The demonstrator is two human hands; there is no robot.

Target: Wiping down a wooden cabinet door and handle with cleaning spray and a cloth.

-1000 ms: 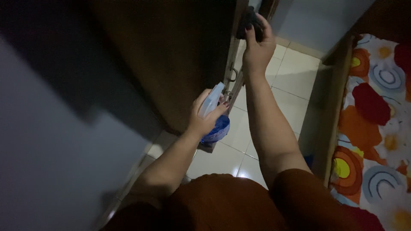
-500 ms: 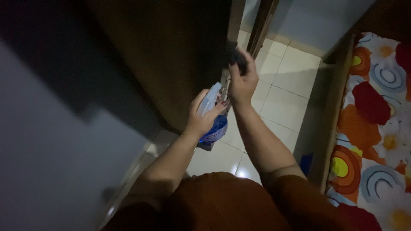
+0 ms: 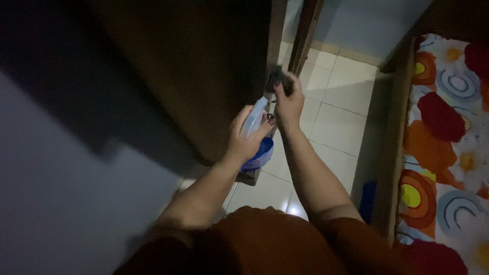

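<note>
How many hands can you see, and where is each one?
2. The left hand grips a spray bottle beside the dark wooden door. The right hand presses a dark cloth against the door's edge, just above. None seem hidden.

door (image 3: 204, 76) edge: cloth (image 3: 277, 79) against it, under right hand (image 3: 289, 104) | spray bottle (image 3: 256, 137) in left hand (image 3: 244, 137), just below-left of cloth | bed (image 3: 448, 137) well right of door | floor (image 3: 336, 117) between door and bed
</note>
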